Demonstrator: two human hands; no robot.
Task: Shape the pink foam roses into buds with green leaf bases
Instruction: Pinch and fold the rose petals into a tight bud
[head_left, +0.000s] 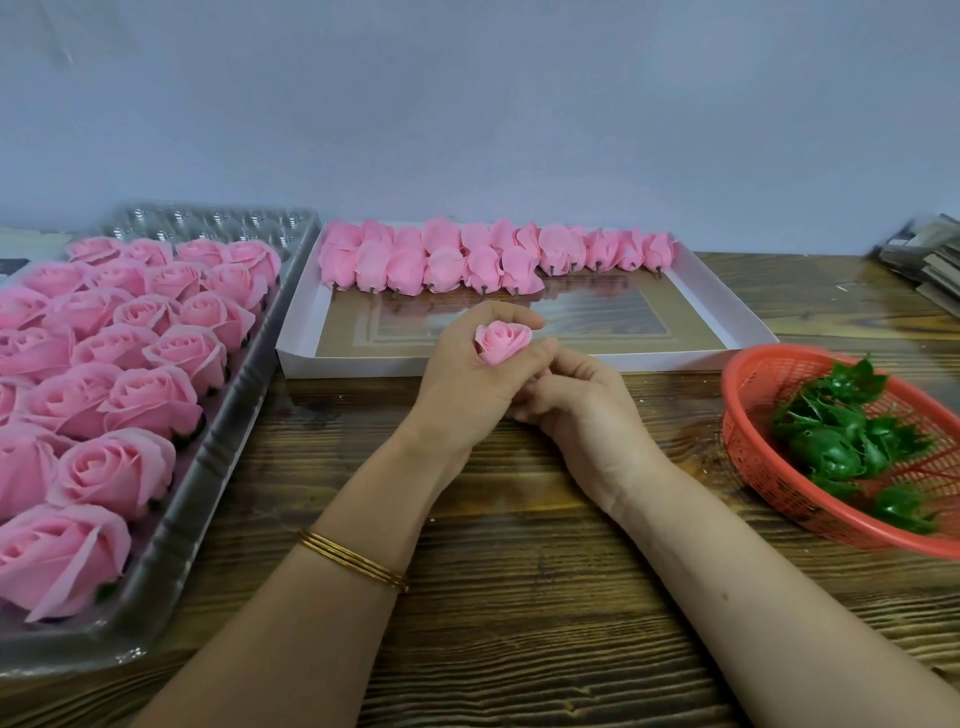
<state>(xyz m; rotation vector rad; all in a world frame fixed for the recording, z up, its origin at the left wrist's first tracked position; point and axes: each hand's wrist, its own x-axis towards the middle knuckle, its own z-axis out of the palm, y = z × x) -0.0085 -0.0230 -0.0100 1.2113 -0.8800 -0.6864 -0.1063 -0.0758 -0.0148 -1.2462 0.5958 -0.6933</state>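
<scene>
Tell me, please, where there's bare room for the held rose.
The held rose fits in the white box, bare between its bud rows and near wall, or on the table between clear tray and red basket. Roses pack the tray; leaf bases occupy the basket.

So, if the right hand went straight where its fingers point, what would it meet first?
The right hand would probably first meet the left hand, which grips the pink rose; they look nearly touching.
</scene>
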